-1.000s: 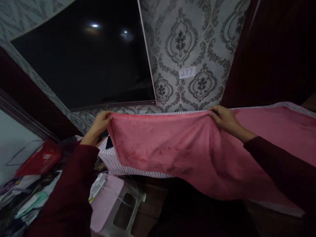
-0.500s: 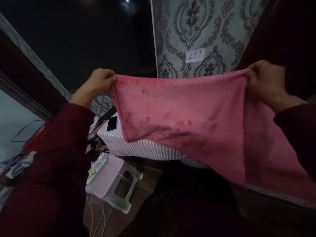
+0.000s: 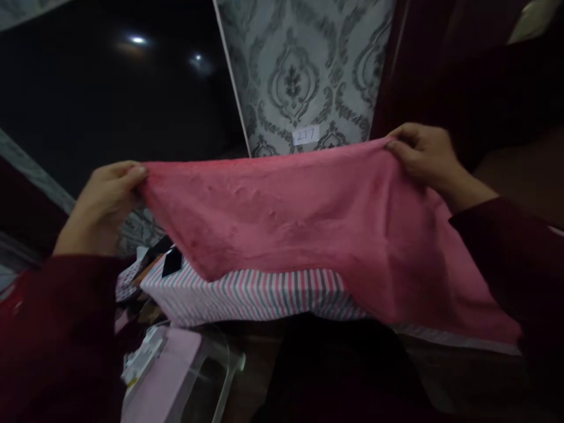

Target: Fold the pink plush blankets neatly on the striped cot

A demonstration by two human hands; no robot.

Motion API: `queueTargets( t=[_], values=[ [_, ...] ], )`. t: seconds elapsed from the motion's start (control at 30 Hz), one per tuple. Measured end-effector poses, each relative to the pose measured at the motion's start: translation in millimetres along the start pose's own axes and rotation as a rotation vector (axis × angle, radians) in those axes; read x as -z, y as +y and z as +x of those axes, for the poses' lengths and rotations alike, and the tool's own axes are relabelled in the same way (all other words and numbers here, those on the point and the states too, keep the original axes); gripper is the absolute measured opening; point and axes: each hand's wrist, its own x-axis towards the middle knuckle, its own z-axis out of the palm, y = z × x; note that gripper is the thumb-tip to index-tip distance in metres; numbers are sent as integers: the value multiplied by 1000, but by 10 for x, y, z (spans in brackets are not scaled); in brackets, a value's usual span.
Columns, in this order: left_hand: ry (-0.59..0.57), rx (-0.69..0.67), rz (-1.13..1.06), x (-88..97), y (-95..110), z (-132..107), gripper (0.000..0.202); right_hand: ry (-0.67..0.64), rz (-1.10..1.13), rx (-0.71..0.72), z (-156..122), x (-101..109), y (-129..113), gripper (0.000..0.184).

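A pink fleece cloth (image 3: 282, 223) hangs stretched across the middle of the view, its top edge pinched at both ends. My left hand (image 3: 103, 205) grips its left corner between thumb and fingers. My right hand (image 3: 423, 158) holds the edge further right, and the cloth sags below it toward the lower right. Beneath the fleece lies a pink, white and grey striped cloth (image 3: 247, 296), partly hidden by it. A black phone (image 3: 171, 261) rests on the striped cloth near my left hand.
A pale pink and white plastic stool (image 3: 170, 376) with white cables on it stands below the striped cloth. Behind are a dark TV screen (image 3: 110, 88) and damask wallpaper (image 3: 295, 76) with a paper label reading 277 (image 3: 305, 135). Dark red curtains hang at right.
Both hands now sit further apart, so the fleece is spread wider and flatter. The view has shifted, and more of the striped cloth shows beneath the fleece.
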Motion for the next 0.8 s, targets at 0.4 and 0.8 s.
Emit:
queueTargets(
  t=[0.4, 0.8],
  values=[
    [173, 313, 425, -603, -849, 66, 10, -466, 368, -97, -284, -1107, 95, 20],
    [251, 316, 393, -744, -1098, 47, 8, -483, 430, -220, -473, -1594, 335, 13]
  ],
)
